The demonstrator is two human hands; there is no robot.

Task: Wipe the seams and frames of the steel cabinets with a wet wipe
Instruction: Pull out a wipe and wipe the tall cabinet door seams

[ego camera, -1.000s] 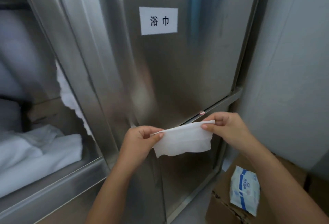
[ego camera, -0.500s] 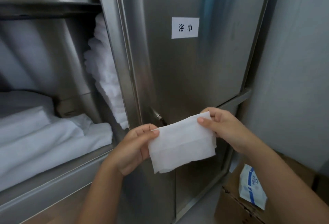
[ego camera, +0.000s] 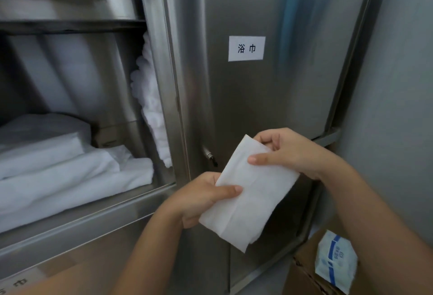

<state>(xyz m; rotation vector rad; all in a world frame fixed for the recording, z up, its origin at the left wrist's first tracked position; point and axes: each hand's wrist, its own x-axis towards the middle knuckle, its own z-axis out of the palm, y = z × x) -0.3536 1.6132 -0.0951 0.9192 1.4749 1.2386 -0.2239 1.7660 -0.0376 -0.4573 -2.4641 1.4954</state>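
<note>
A white wet wipe (ego camera: 248,196), folded into a long rectangle, is held tilted in front of the steel cabinet door (ego camera: 269,97). My left hand (ego camera: 201,198) pinches its lower left edge with the thumb on top. My right hand (ego camera: 288,151) pinches its upper end, thumb across the front. The vertical steel frame (ego camera: 164,79) between the open shelf and the door stands just left of my hands. A small metal latch (ego camera: 209,154) sticks out of the door above my left hand.
Folded white towels (ego camera: 70,172) fill the open shelves on the left. A paper label (ego camera: 246,48) is stuck on the door. A cardboard box (ego camera: 304,271) at the lower right carries a blue-and-white wipes pack (ego camera: 335,259). A grey wall (ego camera: 403,83) closes the right side.
The wipe has turned from a level spread to a steep tilt, my right hand rising and my left hand dropping. The view has shifted, showing more of the left shelves.
</note>
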